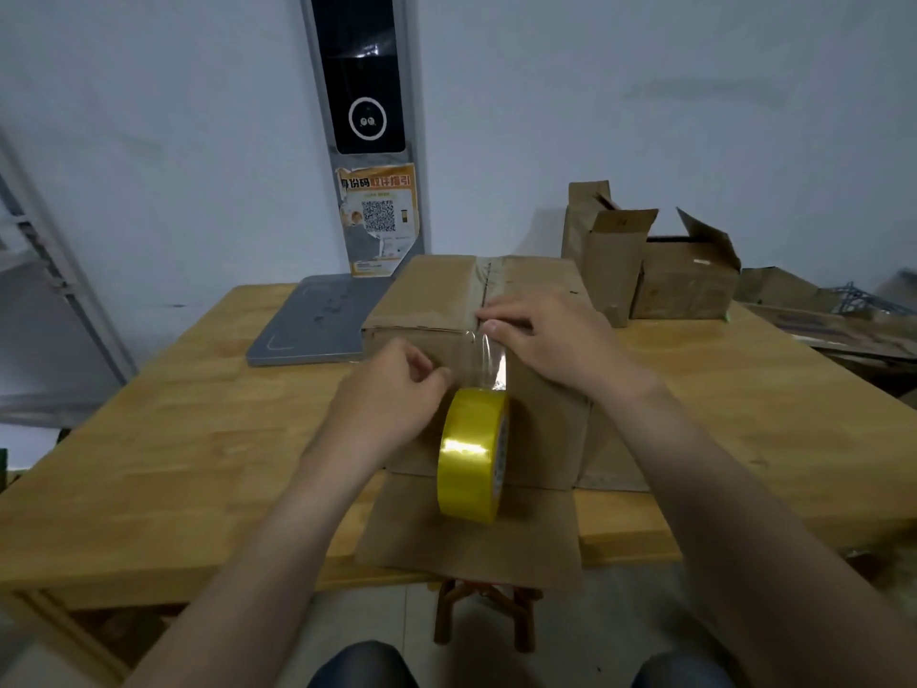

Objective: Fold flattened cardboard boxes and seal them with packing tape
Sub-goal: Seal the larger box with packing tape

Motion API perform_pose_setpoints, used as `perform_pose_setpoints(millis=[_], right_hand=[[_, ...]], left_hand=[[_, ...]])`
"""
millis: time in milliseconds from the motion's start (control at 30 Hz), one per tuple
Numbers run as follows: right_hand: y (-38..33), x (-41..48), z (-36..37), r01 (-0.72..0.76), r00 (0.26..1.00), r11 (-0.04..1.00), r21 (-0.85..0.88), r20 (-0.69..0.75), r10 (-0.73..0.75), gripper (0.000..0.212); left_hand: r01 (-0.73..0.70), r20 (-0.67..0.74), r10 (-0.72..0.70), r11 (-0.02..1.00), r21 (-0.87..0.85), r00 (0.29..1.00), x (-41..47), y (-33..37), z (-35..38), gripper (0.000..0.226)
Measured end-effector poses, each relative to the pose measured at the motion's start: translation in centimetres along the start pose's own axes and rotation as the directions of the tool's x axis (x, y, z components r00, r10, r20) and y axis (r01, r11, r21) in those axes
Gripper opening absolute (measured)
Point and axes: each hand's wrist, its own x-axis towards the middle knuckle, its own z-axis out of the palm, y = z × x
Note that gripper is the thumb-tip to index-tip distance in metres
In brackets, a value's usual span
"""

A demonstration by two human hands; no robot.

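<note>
Table (149,464) edge: box (426,290) flap overhangs; right fingers (501,311) press tape (489,359), left fingers (422,364) pinch it.

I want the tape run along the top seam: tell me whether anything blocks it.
Nothing visible does. Past the right hand, the seam lies clear to the far edge of the box; the tape roll hangs at its front.

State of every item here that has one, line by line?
Front box: top flaps closed, seam taped.
Tape strip: uncut, running from box edge to roll.
Tape roll: on edge, against box front.
Right hand: flat, pressing strip onto box.
Left hand: curled beside strip; contact unclear.
Rear boxes: flaps open.
</note>
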Motion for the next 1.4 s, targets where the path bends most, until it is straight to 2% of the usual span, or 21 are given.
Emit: perform_pose_setpoints(millis=[67,133,233,333,600,767,900,1033,1133,1267,1400], right_hand=[[0.3,0.1,0.3,0.005,1.0,1.0,-0.011,-0.009,-0.006,0.032],[0.6,0.3,0.5,0.009,1.0,1.0,-0.023,-0.015,-0.01,0.033],[1.0,0.5,0.8,0.013,1.0,1.0,-0.026,-0.018,-0.014,0.035],[1.2,0.7,0.9,0.018,1.0,1.0,-0.012,-0.023,-0.018,0.036],[0.4,0.3,0.8,0.003,0.999,0.995,-0.1,-0.034,-0.006,0.041],[0.0,0.1,1.0,0.008,0.999,0.98,-0.201,-0.037,-0.016,0.051],[-0.3,0.2,1.1,0.004,1.0,0.97,-0.244,-0.019,-0.009,0.061],[-0.4,0.3,1.2,0.008,1.0,0.957,-0.289,0.012,-0.005,0.075],[-0.5,0.2,1.4,0.0,1.0,0.947,-0.322,-0.005,-0.002,0.075],[-0.8,0.0,1.8,-0.013,0.998,0.923,-0.384,-0.065,-0.013,0.074],[-1.0,0.1,2.2,-0.015,0.998,0.911,-0.412,-0.065,-0.012,0.084]], left_hand=[[0.141,0.186,-0.122,0.986,-0.092,0.975,-0.2,0.2,0.4,0.037],[0.237,0.314,-0.16,0.945,-0.226,0.936,-0.1,0.4,0.9,0.042],[0.336,0.398,-0.167,0.851,-0.404,0.902,-0.1,0.2,1.7,0.055],[0.341,0.391,-0.173,0.843,-0.416,0.904,0.0,0.1,1.8,0.058],[0.355,0.399,-0.184,0.839,-0.413,0.898,0.2,0.1,0.9,0.033],[0.405,0.446,-0.202,0.81,-0.425,0.872,1.1,0.5,2.1,0.037],[0.383,0.431,-0.205,0.841,-0.383,0.879,2.1,0.6,2.5,0.034],[0.417,0.486,-0.241,0.859,-0.296,0.84,1.6,-0.7,3.4,0.027],[0.468,0.497,-0.273,0.822,-0.323,0.824,1.2,-1.4,4.1,0.024],[0.494,0.527,-0.265,0.791,-0.36,0.807,1.0,-1.5,4.2,0.032],[0.497,0.497,-0.279,0.778,-0.384,0.822,0.8,-1.7,4.1,0.043]])
